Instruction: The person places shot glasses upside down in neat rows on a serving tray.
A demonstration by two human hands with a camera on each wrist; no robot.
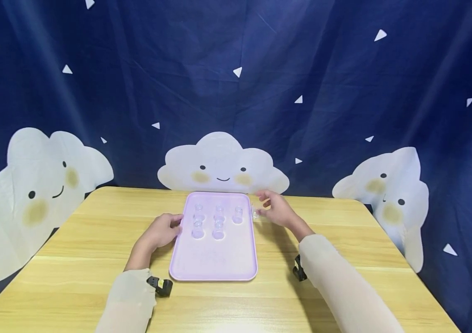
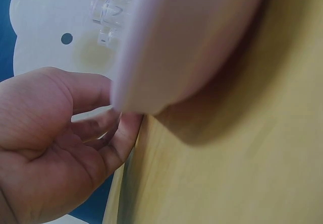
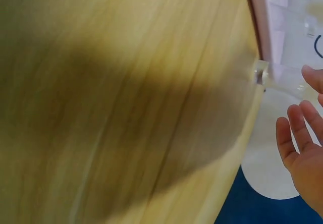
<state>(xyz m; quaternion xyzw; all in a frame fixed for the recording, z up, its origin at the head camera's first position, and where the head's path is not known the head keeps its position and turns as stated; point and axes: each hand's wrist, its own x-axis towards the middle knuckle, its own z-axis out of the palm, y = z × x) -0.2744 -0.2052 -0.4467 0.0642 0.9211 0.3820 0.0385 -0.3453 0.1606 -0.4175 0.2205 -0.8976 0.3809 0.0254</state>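
A pale lilac tray (image 1: 215, 259) lies on the table. On it, several small clear bottle-like containers (image 1: 218, 231) stand toward the far end, in two columns with a lone one (image 1: 237, 215) to their right. My left hand (image 1: 164, 230) grips the tray's left rim; in the left wrist view, thumb and fingers meet at the tray edge (image 2: 136, 82). Just outside the right rim, another clear container (image 3: 280, 77) stands on the tabletop. My right hand (image 1: 276, 210) is beside it, fingers spread and thumb near its top; contact is hard to tell.
The wood-grain table (image 1: 323, 217) extends on both sides of the tray. Behind its far edge hangs a dark blue cloth (image 1: 202, 60) with white triangles and smiling clouds (image 1: 223, 159). Black wrist cameras (image 1: 160, 286) sit at both sleeves.
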